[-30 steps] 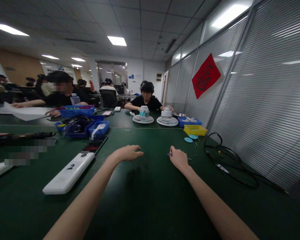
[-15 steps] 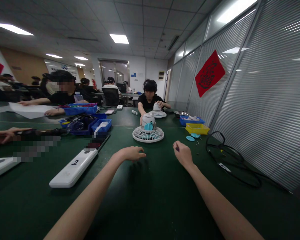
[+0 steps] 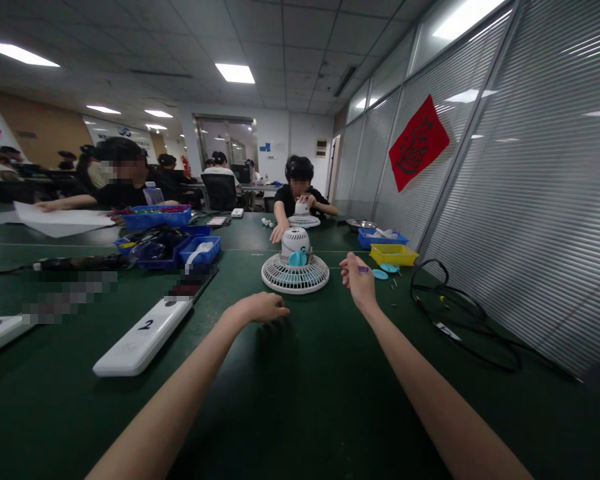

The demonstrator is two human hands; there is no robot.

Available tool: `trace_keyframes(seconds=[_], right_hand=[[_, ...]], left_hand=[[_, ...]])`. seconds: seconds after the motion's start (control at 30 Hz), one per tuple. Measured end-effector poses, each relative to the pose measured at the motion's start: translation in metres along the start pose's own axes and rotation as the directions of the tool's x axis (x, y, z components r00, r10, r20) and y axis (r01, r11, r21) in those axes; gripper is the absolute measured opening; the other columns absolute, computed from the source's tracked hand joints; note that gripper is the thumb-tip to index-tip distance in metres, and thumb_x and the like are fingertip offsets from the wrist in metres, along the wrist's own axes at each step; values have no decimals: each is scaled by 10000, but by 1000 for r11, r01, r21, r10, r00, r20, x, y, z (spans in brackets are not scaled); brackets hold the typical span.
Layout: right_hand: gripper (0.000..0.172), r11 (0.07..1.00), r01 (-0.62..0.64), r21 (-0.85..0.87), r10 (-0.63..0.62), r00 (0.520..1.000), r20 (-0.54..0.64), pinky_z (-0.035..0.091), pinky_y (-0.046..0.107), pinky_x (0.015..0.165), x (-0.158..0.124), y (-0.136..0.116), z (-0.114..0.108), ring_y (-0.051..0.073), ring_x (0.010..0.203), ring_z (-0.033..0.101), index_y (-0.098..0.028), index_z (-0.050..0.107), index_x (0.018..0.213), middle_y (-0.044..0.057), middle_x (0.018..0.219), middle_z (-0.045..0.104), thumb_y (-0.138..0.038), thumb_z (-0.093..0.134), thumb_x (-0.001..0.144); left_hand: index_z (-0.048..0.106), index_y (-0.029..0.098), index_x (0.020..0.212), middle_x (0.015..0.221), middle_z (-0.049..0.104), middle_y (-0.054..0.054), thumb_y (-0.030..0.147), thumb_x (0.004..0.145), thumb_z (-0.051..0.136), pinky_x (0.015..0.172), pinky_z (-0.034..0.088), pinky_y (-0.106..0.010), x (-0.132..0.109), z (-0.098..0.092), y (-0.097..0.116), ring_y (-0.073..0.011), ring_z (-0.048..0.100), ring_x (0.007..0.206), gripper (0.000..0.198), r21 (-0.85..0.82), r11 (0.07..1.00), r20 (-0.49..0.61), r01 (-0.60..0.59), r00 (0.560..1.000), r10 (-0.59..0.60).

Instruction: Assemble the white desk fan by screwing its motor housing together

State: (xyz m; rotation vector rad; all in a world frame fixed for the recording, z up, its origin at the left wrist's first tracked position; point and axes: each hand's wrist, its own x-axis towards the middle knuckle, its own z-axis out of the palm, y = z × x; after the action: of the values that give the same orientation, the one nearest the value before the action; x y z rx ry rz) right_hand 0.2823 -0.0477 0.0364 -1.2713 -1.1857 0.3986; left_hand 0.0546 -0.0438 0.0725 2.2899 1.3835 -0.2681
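Observation:
In front of me a white fan head (image 3: 296,285) lies grille-down on the table (image 3: 300,387), with a light blue knob-like part (image 3: 298,258) on its near side. My left hand (image 3: 261,308) is just on the near left of the fan, palm down, fingers loosely stretched and holding nothing. To the right of the fan, my right hand (image 3: 359,283) is closed around a small purple thing (image 3: 363,269); most of it is hidden by the fingers. Neither hand touches the fan. Across the table, a co-worker's hand (image 3: 280,231) is just behind the fan.
Light blue discs (image 3: 379,274) and small screws lie right of my right hand, near a yellow tray (image 3: 394,255) and a blue tray (image 3: 383,239). A black cable (image 3: 460,320) coils at right. Left are a white device marked 2 (image 3: 145,337), blue bins (image 3: 203,251) and a dark power screwdriver (image 3: 80,264).
The fan head has come slightly nearer, and the co-worker's hand has drawn back from it. My right hand has lifted and turned, showing more purple. At far left, another hand has left the screwdriver.

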Motion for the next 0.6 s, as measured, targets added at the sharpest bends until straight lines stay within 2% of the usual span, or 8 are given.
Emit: trace_keyframes(seconds=[0.1,0.17,0.3,0.47,0.6], right_hand=[[403,999,-26,44,19,990,142,404,209,450,3,2,12,117,594,537,-159,624,875,40,788,620,-544,550,782],[366,999,-27,29,22,984,179,433,210,465,3,6,19,125,645,560,-146,651,966,62,876,645,-447,601,764],[299,998,-54,-38,60,983,172,444,211,467,5,13,31,123,616,571,-133,678,975,61,818,671,-349,571,798],[309,987,-111,-113,131,973,188,427,206,454,6,10,40,127,621,599,-117,673,945,91,881,694,-357,495,866],[344,959,-84,-269,148,963,227,447,223,512,6,4,43,153,679,625,-127,669,983,102,901,699,-370,438,908]], left_hand=[[618,177,1146,1035,717,-96,450,851,389,720,488,-269,0,0,0,-194,679,812,462,5,1000,-7,-2,1000,3],[620,176,1146,1045,715,-101,450,851,390,719,488,-274,0,1,0,-199,680,813,464,14,1000,-10,0,1000,0],[623,179,1146,1061,710,-106,441,858,391,718,484,-278,-2,0,3,-207,680,834,453,36,999,-7,5,1000,-5],[617,175,1164,1116,694,-117,469,874,381,745,479,-275,-4,0,7,-222,664,939,475,61,998,-15,19,1000,-18],[620,173,1164,1169,672,-126,480,878,389,785,473,-288,-3,1,8,-238,645,1007,479,73,997,-24,23,999,-21]])
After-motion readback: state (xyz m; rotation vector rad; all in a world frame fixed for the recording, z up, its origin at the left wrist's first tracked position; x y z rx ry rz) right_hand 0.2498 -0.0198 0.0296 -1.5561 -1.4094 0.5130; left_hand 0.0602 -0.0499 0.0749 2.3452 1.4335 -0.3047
